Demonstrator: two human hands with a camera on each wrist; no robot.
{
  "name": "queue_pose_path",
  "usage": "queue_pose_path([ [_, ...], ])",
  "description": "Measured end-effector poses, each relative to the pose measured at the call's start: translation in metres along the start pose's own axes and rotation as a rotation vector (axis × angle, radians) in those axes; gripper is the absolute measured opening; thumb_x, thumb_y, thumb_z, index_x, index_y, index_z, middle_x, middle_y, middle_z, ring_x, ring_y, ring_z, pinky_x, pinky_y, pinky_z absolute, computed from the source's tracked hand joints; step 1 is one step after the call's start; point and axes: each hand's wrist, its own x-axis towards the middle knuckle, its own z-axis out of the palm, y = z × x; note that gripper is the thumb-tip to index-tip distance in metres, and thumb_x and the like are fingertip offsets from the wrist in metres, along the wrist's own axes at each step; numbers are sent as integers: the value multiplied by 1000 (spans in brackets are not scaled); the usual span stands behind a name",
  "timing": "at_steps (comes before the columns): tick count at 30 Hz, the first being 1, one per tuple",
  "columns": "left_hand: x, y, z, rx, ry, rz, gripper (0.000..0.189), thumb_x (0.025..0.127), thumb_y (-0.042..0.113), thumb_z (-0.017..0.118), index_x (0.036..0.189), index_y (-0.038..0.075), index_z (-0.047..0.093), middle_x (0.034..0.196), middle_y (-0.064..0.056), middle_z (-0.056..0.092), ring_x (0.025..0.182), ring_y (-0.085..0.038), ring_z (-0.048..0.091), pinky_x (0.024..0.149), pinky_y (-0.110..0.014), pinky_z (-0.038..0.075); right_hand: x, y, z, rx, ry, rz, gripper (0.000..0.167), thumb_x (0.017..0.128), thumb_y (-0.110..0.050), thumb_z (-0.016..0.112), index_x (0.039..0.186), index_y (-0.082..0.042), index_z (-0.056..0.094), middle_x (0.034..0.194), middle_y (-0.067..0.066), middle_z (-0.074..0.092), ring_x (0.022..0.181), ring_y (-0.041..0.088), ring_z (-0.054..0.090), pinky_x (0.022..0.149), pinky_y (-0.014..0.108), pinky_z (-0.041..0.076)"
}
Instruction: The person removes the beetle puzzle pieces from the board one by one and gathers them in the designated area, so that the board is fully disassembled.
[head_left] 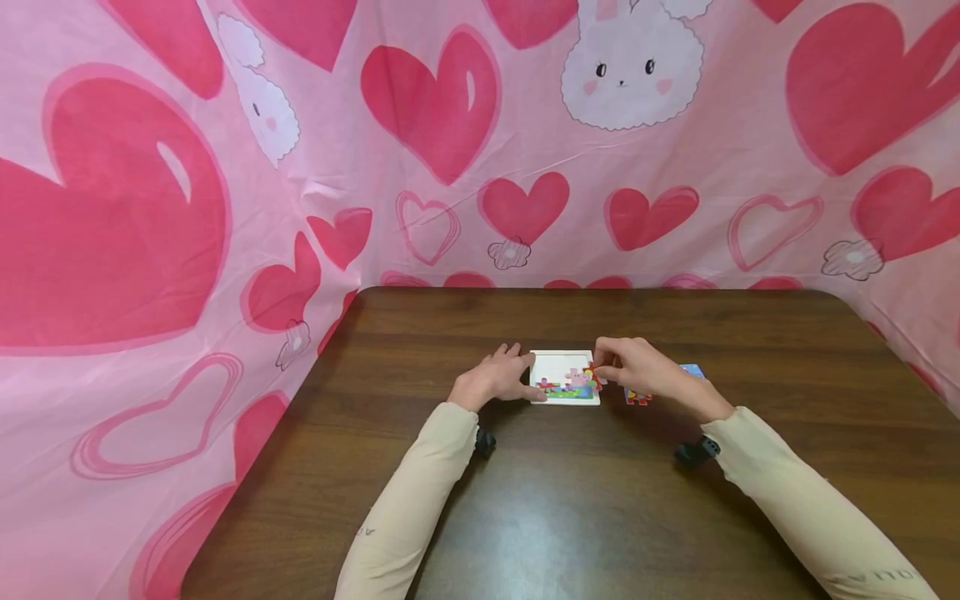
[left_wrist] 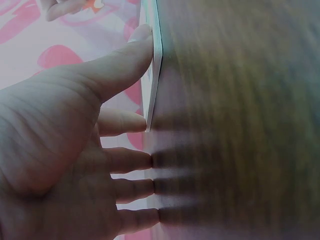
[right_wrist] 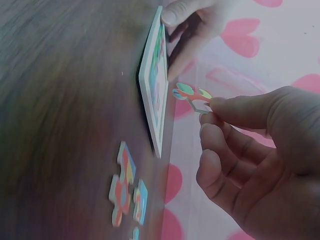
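Note:
A white-framed jigsaw puzzle tray (head_left: pixel 551 365) lies on the table, with pieces fitted along its lower and right part and its upper left bare. My left hand (head_left: pixel 491 377) is at the tray's left side; in the left wrist view its thumb (left_wrist: pixel 122 65) presses on the tray's edge and its straight fingers reach down to the table. Over the tray's right edge, my right hand (head_left: pixel 645 367) pinches a colourful puzzle piece (right_wrist: pixel 187 92) between thumb and fingertips. The piece is held above the tray, apart from it.
Several loose puzzle pieces (right_wrist: pixel 121 187) lie on the brown wooden table (head_left: pixel 525 508), right of the tray and partly under my right hand. A blue piece (head_left: pixel 693 370) shows beyond the right wrist. A pink curtain (head_left: pixel 465 167) with hearts hangs behind and left of the table.

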Motion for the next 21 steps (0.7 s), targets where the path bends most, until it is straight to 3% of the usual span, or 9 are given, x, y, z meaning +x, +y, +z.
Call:
queue_pose_path([
  [21,1,1,1,-4,-1,-4,85,86,58,66,154,21,32,164,-10,21,153,-32,13,123,-49,18,-20,24,-20,-4,-16,76,13,88,-7,70,85,-15,61,68,-6,59,58,6,52,56,22,45],
])
